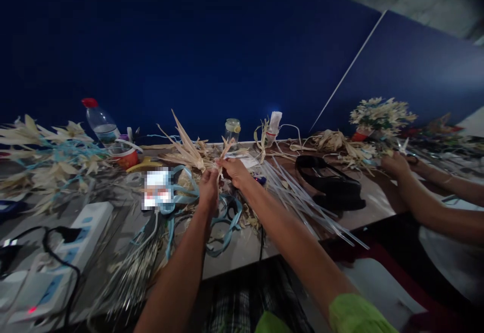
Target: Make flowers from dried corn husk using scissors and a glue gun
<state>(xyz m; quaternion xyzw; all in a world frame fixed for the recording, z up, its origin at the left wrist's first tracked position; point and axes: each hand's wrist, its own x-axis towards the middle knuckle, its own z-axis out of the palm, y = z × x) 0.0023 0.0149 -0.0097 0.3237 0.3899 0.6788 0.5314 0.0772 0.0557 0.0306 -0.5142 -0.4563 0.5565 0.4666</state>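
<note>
Both my arms reach out over a cluttered worktable [242, 250]. My left hand [208, 187] and my right hand [234, 169] meet in the middle, fingers pinched together on a small bunch of dried straw-coloured leaf strips [226, 149] that sticks up between them. A heap of the same dried husk leaves [186, 150] lies just behind the hands. Light blue ribbon [227, 222] curls on the table under my wrists. Thin white strips [298, 199] fan out to the right of my right forearm.
A clear bottle with a red cap [99, 119], a red cup [125, 157], a small jar [232, 130] and a glue bottle [274, 123] stand along the back. Power strips [81, 237] lie left. A black bag [333, 184] sits right, where another person's hands [395, 164] work beside a husk-flower bouquet [380, 116].
</note>
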